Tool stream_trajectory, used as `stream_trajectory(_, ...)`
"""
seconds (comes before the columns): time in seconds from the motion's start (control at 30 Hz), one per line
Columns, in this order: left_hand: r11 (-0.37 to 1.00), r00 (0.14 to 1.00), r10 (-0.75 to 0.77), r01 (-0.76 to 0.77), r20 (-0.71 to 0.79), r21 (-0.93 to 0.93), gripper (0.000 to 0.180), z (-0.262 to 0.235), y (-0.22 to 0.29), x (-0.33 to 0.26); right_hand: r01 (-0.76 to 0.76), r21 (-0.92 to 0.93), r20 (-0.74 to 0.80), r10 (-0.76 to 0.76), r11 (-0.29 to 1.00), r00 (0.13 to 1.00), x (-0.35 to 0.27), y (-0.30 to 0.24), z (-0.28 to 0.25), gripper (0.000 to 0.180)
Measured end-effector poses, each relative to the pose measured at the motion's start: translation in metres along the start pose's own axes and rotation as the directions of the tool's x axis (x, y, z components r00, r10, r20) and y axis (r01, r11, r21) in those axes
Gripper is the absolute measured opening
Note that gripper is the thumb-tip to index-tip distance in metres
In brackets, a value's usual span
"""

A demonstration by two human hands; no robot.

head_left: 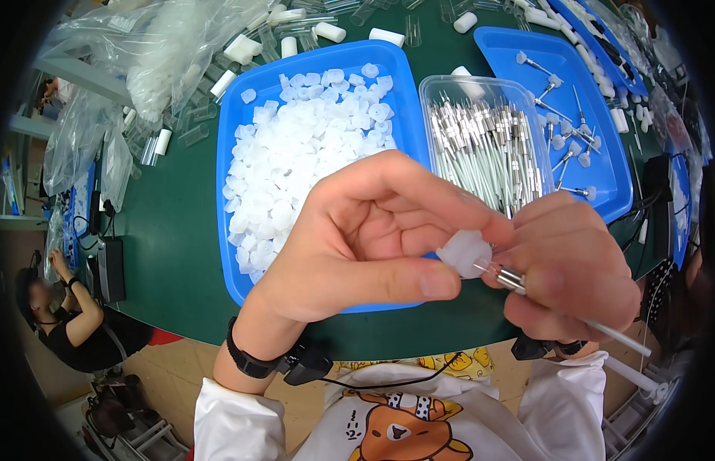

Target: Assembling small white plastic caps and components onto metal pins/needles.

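In front of me, my left hand (346,246) pinches a small translucent white plastic cap (463,252) between thumb and index finger. My right hand (576,265) is closed around a thin rod with a shiny metal collar (511,280); its pale tail sticks out below the fist. Fine pins at the rod's tip point at the cap and meet its edge; how far in they go I cannot make out. Behind my hands, a blue tray (222,188) holds a heap of similar white caps (304,154). A clear plastic box (424,115) beside it is packed with similar rods (480,142).
A second blue tray (507,54) at the far right carries several rods fitted with caps (584,157). Clear tubes and white cylinders (327,31) lie along the green table's (173,253) far side. Plastic bags (158,54) bulge at the left. Another person (77,315) sits far left.
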State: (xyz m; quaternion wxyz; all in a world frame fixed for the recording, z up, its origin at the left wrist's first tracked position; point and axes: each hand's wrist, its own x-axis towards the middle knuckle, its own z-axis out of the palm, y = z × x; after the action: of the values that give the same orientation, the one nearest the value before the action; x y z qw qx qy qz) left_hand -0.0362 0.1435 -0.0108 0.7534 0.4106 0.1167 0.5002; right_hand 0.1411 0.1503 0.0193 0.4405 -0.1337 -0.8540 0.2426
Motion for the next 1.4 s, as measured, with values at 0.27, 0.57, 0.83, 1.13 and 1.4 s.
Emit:
stream_trajectory(0.27,1.000,0.999,-0.017,0.017,-0.051,0.003,0.036,0.001,-0.001,0.000,-0.019,-0.063,-0.038,0.017,0.998,0.999,0.003,-0.002,0.004,0.025)
stream_trajectory(0.57,0.994,0.980,-0.107,0.108,-0.169,-0.006,0.032,0.006,0.005,0.000,-0.028,-0.078,-0.098,0.020,0.997,0.995,0.001,0.000,0.007,0.030)
stream_trajectory(0.83,0.992,0.979,-0.128,0.129,-0.161,-0.008,0.033,0.005,0.005,0.000,-0.125,-0.117,-0.205,0.099,0.985,0.974,-0.001,-0.004,0.016,0.030)
stream_trajectory(1.13,0.999,0.993,-0.050,0.049,-0.108,-0.009,0.037,0.003,0.002,0.000,-0.152,-0.106,-0.141,0.136,0.983,0.981,0.003,-0.009,0.011,0.024)
stream_trajectory(1.4,1.000,0.999,-0.005,0.005,-0.045,-0.002,0.037,-0.001,0.003,0.000,-0.040,-0.114,-0.120,0.026,0.993,0.992,-0.002,-0.005,0.011,0.027)
